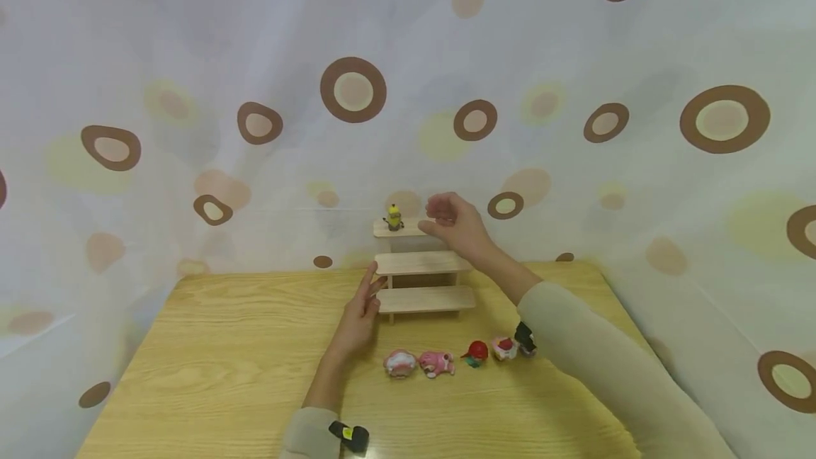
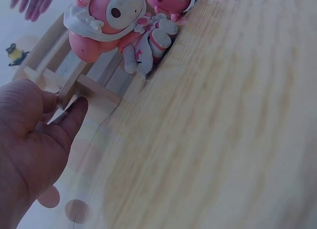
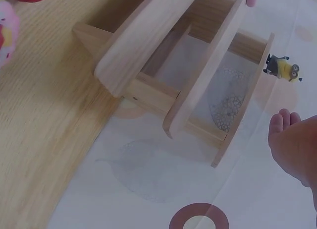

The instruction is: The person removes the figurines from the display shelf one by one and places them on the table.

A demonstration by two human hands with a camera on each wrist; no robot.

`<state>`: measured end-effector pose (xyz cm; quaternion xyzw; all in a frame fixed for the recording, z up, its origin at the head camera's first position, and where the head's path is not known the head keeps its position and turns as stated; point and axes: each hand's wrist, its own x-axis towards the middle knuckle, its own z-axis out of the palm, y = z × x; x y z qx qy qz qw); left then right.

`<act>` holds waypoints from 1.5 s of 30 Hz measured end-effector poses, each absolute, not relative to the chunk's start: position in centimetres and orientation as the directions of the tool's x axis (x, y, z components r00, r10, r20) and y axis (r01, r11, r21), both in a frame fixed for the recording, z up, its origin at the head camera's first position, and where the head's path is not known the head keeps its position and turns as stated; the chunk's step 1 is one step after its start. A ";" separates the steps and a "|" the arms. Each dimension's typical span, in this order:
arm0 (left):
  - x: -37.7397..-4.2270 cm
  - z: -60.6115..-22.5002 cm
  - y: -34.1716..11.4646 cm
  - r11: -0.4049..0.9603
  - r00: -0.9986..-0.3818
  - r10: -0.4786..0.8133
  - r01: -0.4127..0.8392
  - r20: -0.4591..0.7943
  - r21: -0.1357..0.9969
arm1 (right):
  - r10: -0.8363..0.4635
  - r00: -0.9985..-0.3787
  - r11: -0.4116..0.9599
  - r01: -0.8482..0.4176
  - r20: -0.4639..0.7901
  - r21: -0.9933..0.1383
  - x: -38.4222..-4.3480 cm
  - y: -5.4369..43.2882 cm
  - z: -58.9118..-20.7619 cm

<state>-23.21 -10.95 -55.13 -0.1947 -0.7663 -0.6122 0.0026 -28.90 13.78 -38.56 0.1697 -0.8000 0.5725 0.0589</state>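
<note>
A three-tier wooden display shelf (image 1: 422, 263) stands at the back of the table. On the left of its top tier a small yellow minion figurine (image 1: 394, 219) stands upright. My left hand (image 1: 354, 324) is at the shelf's left side; in the left wrist view its thumb and a finger pinch the end of a board. My right hand (image 1: 464, 229) hovers by the right part of the top tier, fingers loosely bent, holding nothing. In the right wrist view a gap separates this hand (image 3: 296, 147) from the minion.
In front of the shelf, a row of figurines lies on the wooden table (image 1: 242, 360): a pink-and-white one (image 1: 399, 364), a pink one (image 1: 437, 363), a red-capped one (image 1: 477, 353), a pink-white one (image 1: 504, 348) and a partly hidden dark one. A patterned curtain (image 1: 395, 13) hangs behind.
</note>
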 end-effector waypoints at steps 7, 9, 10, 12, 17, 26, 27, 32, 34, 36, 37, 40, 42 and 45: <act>-23.2 -55.2 -11.0 0.168 -0.926 0.287 0.300 0.245 0.939 | -0.194 -0.941 0.278 -0.324 0.277 -0.904 -29.9 12.1 -39.0; -23.2 -55.2 -11.0 0.163 -0.925 0.284 0.305 0.251 0.938 | -0.196 -0.942 0.280 -0.319 0.272 -0.905 -30.0 11.6 -39.1; -23.2 -55.2 -11.0 0.161 -0.924 0.284 0.310 0.256 0.937 | -0.196 -0.943 0.283 -0.318 0.271 -0.905 -30.1 11.4 -39.2; -23.2 -55.2 -11.0 0.156 -0.921 0.286 0.317 0.264 0.936 | -0.195 -0.943 0.286 -0.317 0.269 -0.905 -30.2 11.0 -39.3; -23.3 -55.3 -11.0 0.162 -0.919 0.298 0.315 0.258 0.935 | -0.191 -0.948 0.274 -0.300 0.254 -0.914 -30.7 10.3 -39.5; -23.4 -55.4 -10.9 0.190 -0.925 0.294 0.305 0.243 0.933 | -0.217 -0.946 0.261 -0.293 0.240 -0.920 -31.3 9.9 -40.4; -23.4 -55.4 -10.9 0.189 -0.924 0.294 0.306 0.243 0.933 | -0.215 -0.946 0.264 -0.295 0.242 -0.918 -31.3 9.8 -40.5; -23.4 -55.4 -11.0 0.185 -0.926 0.298 0.293 0.230 0.938 | -0.214 -0.942 0.284 -0.312 0.258 -0.907 -31.6 9.3 -40.6; -23.4 -55.4 -11.0 0.185 -0.928 0.298 0.285 0.223 0.941 | -0.214 -0.942 0.289 -0.315 0.260 -0.904 -31.7 9.2 -40.7; -23.4 -55.5 -11.1 0.191 -0.928 0.298 0.286 0.222 0.939 | -0.213 -0.943 0.294 -0.310 0.255 -0.904 -31.8 9.1 -40.9; -23.4 -55.5 -11.1 0.193 -0.928 0.297 0.287 0.223 0.938 | -0.212 -0.945 0.297 -0.305 0.249 -0.905 -31.8 9.0 -41.1; -23.4 -55.6 -11.1 0.200 -0.928 0.295 0.295 0.229 0.934 | -0.210 -0.948 0.301 -0.294 0.238 -0.907 -32.0 8.9 -41.3; -23.4 -55.6 -11.1 0.205 -0.928 0.294 0.295 0.229 0.933 | -0.210 -0.948 0.302 -0.296 0.239 -0.906 -32.1 8.8 -41.3; -23.4 -55.5 -11.1 0.206 -0.924 0.296 0.310 0.243 0.928 | -0.211 -0.944 0.304 -0.310 0.253 -0.901 -32.3 8.7 -41.2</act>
